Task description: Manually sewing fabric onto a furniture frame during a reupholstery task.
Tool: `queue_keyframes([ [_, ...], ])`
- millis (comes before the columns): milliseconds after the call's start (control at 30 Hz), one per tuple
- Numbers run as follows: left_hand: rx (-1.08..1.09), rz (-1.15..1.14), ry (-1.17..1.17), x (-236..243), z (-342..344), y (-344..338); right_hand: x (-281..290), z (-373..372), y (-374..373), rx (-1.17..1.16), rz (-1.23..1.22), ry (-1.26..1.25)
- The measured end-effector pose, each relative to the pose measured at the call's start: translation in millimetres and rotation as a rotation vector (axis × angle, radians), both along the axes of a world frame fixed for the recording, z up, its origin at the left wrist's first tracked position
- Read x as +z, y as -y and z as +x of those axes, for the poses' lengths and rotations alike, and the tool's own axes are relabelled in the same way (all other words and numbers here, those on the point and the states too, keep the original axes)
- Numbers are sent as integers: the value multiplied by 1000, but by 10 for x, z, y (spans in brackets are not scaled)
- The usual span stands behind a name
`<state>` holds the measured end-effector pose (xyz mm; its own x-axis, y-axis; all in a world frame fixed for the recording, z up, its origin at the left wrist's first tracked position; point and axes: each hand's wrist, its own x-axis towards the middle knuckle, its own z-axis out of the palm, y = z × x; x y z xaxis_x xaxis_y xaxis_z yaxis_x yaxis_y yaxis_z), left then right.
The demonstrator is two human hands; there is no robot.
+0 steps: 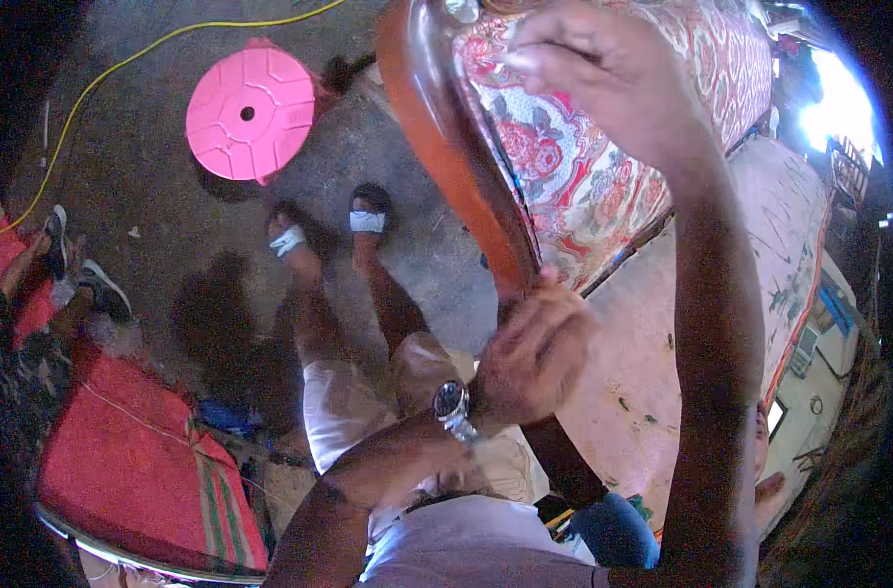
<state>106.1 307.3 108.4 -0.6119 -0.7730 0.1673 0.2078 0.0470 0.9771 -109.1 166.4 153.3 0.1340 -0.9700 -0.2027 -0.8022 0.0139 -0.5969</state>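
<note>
A curved, polished brown wooden frame point(451, 162) runs along the edge of a seat covered in red and white floral fabric point(535, 147). My left hand point(535, 353), with a metal watch point(450, 400) on its wrist, is closed at the frame's near end, where the fabric edge meets it. What its fingers pinch is hidden. Farther off, my right hand point(603, 83) is raised over the floral fabric. Its thumb and fingers are brought together in a pinch, slightly blurred. Whatever lies between those fingertips is too small to make out.
A pink plastic stool point(250, 110) stands on the dark floor, near a yellow cable point(103, 78). At left, another person's shoes point(103, 289) show beside a red cloth surface point(123, 451). A pale, marked panel point(628, 363) lies right of my left hand.
</note>
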Motion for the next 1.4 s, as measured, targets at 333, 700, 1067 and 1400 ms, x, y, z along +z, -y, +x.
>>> queue_keyframes([
  [333, -166, -165, 333, -380, -90, -113, -365, 41, 111, -331, 270, 264],
  [700, -241, -236, 329, -465, -248, -81, -492, 39, 62, -340, 154, 76],
  [1067, -329, -193, 303, -452, -283, -18, -461, 66, 14, -95, -193, -155],
  [1400, -240, -205, 242, -521, -286, -105, -355, 39, 258, -96, 116, -80],
])
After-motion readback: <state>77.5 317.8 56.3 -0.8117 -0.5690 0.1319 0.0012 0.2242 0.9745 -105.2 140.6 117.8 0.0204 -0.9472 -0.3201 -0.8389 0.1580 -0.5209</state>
